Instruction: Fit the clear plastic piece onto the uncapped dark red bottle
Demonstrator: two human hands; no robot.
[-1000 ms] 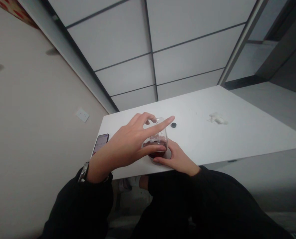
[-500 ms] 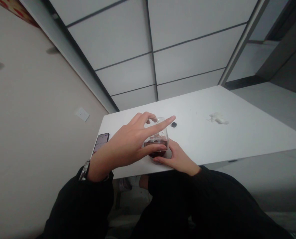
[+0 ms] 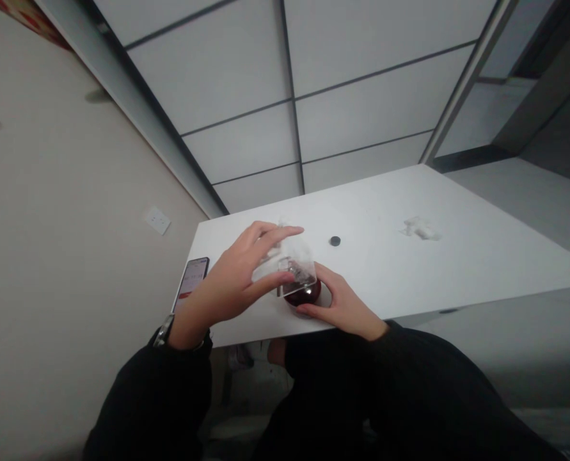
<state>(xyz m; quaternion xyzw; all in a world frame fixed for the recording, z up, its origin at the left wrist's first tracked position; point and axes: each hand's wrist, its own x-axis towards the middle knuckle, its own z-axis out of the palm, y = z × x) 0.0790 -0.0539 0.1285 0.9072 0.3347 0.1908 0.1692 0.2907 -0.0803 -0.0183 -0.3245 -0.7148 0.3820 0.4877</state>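
Steady below, light grip above

Nearest, the right hand [image 3: 343,306] curls round the side of a dark red round vessel [image 3: 308,296] on the table [image 3: 380,269], from about 3 o'clock, thumb on the near side. That cupped hold looks right: firm at the side, without pushing the vessel towards the close table edge.

The left hand [image 3: 229,278] grips a clear, boxy piece [image 3: 304,255] between thumb and fingers, tilted over the vessel's 11 o'clock side. It is blurred, and I cannot tell whether the two touch. Smooth plastic or glass could slip, so a slow wrist and light, even pressure would serve best.

From the vessel, a phone [image 3: 192,278] lies towards 9 o'clock, a small dark disc [image 3: 335,241] at 1 and, farthest, crumpled white tissue [image 3: 419,228] at 2; elbow room looks fair
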